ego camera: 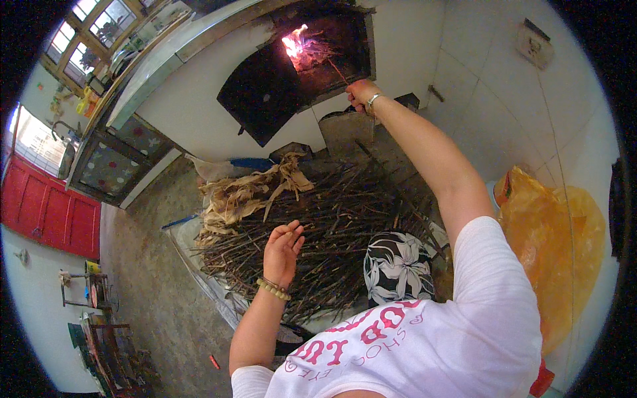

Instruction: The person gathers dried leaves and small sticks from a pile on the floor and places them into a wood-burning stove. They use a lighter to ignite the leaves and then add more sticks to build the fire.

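My right hand (pixel 362 94) reaches out to the mouth of a masonry stove and grips one end of a thin stick (pixel 338 71). The stick's far part lies inside the firebox (pixel 348 45), among burning twigs with bright flames (pixel 298 44). A black metal stove door (pixel 264 94) hangs open left of the opening. My left hand (pixel 282 253), with a beaded bracelet, is held over a heap of dry twigs (pixel 328 278), fingers loosely curled and apart. I see nothing in it. Pale dry corn husks (pixel 239 196) lie on the heap's far left side.
A large yellow plastic bag (pixel 552 248) stands by the tiled wall at right. The stove's counter edge (pixel 149 87) runs along the upper left, above a cabinet (pixel 117 159). A red door (pixel 50 206), a chair (pixel 117 353) and a small red object (pixel 214 361) are at left.
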`<state>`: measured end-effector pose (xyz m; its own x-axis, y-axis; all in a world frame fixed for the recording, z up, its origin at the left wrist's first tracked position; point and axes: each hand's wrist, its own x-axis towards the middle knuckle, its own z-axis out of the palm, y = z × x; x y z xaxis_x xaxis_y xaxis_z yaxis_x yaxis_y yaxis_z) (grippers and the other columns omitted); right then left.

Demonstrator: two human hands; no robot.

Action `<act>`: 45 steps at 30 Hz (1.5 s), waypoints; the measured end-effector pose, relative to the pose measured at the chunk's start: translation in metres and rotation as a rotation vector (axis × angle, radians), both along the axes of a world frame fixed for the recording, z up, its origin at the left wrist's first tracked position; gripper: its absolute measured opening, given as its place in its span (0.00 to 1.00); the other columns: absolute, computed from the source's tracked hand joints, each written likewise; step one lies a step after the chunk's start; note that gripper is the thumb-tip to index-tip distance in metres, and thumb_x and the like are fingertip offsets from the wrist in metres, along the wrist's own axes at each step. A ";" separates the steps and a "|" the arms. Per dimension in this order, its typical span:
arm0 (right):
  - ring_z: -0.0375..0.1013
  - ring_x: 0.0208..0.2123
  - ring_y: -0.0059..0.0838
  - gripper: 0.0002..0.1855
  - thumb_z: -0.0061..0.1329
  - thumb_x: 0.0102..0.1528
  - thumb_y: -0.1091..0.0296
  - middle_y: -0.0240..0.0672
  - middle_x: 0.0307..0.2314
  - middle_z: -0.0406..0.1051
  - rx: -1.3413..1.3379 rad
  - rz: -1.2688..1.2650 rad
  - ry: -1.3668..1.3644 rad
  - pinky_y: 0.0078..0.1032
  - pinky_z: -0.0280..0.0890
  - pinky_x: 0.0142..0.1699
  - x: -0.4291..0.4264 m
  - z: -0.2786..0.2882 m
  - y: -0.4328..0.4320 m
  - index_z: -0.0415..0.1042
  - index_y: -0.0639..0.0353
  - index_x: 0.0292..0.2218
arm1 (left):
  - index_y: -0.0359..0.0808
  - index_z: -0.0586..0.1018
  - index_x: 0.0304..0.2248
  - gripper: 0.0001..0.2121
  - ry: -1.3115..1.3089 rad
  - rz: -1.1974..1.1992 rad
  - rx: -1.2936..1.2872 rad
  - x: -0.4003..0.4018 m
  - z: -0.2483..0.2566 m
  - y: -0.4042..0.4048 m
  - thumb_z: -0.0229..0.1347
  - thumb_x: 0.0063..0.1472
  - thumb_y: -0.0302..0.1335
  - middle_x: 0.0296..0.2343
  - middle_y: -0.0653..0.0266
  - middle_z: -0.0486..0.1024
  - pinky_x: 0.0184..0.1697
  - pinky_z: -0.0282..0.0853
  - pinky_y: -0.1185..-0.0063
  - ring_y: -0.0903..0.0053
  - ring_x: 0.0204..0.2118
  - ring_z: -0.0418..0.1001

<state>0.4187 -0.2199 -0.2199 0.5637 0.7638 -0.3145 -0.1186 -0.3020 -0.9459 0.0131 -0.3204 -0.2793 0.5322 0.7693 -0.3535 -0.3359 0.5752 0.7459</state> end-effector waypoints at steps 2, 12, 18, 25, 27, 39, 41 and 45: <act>0.54 0.11 0.22 0.10 0.42 0.52 0.66 0.31 0.13 0.58 -0.034 -0.001 -0.045 0.23 0.46 0.14 0.013 -0.003 -0.006 0.61 0.59 0.21 | 0.38 0.70 0.30 0.03 -0.005 -0.026 0.000 0.006 0.001 0.000 0.48 0.55 0.21 0.41 0.61 0.69 0.47 0.63 0.73 0.71 0.44 0.67; 0.59 0.13 0.24 0.10 0.40 0.54 0.63 0.35 0.16 0.63 0.135 0.132 0.085 0.25 0.54 0.13 -0.028 -0.028 -0.057 0.64 0.61 0.31 | 0.37 0.71 0.31 0.03 -0.001 -0.021 -0.011 0.002 -0.013 0.005 0.47 0.56 0.21 0.41 0.61 0.70 0.45 0.66 0.75 0.72 0.43 0.69; 0.53 0.12 0.20 0.13 0.41 0.54 0.63 0.33 0.18 0.62 0.082 0.217 0.068 0.22 0.50 0.15 -0.020 -0.012 -0.014 0.64 0.60 0.40 | 0.38 0.71 0.31 0.04 0.031 -0.029 -0.026 0.008 -0.014 0.005 0.46 0.56 0.21 0.40 0.61 0.70 0.45 0.66 0.75 0.71 0.43 0.69; 0.53 0.11 0.20 0.10 0.41 0.53 0.64 0.32 0.18 0.63 -0.007 0.223 0.000 0.24 0.49 0.15 0.020 -0.026 0.050 0.69 0.59 0.34 | 0.38 0.70 0.30 0.03 0.033 -0.017 -0.039 0.006 -0.021 0.008 0.46 0.56 0.21 0.42 0.61 0.68 0.46 0.65 0.74 0.71 0.44 0.68; 0.53 0.11 0.20 0.08 0.41 0.52 0.65 0.31 0.17 0.62 -0.017 0.226 0.018 0.24 0.49 0.15 0.014 -0.027 0.071 0.69 0.58 0.30 | 0.38 0.70 0.30 0.03 0.050 0.022 -0.042 0.000 -0.020 0.007 0.46 0.56 0.21 0.42 0.62 0.68 0.46 0.64 0.74 0.71 0.44 0.68; 0.62 0.20 0.28 0.06 0.42 0.51 0.66 0.34 0.21 0.66 -0.116 0.247 -0.863 0.25 0.58 0.22 0.107 -0.079 0.123 0.67 0.58 0.27 | 0.38 0.70 0.29 0.03 0.048 -0.053 -0.078 0.020 -0.016 0.014 0.48 0.56 0.21 0.41 0.62 0.68 0.47 0.62 0.74 0.72 0.44 0.68; 0.57 0.12 0.22 0.06 0.42 0.52 0.68 0.30 0.16 0.62 0.035 0.164 -0.375 0.22 0.53 0.15 0.089 -0.067 0.108 0.64 0.56 0.23 | 0.38 0.70 0.29 0.03 0.063 -0.025 -0.080 0.018 -0.015 0.013 0.48 0.55 0.21 0.41 0.62 0.68 0.47 0.62 0.74 0.72 0.44 0.68; 0.58 0.13 0.22 0.08 0.40 0.54 0.67 0.33 0.17 0.63 0.075 0.131 0.108 0.22 0.55 0.16 0.026 -0.015 0.047 0.63 0.58 0.24 | 0.39 0.70 0.29 0.03 0.059 0.000 -0.067 0.011 -0.013 0.011 0.47 0.56 0.22 0.41 0.62 0.68 0.47 0.62 0.73 0.72 0.44 0.67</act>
<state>0.4451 -0.1733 -0.2348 0.4243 0.8518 -0.3073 -0.1850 -0.2506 -0.9502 0.0236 -0.3094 -0.2926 0.5094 0.7427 -0.4346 -0.2925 0.6244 0.7242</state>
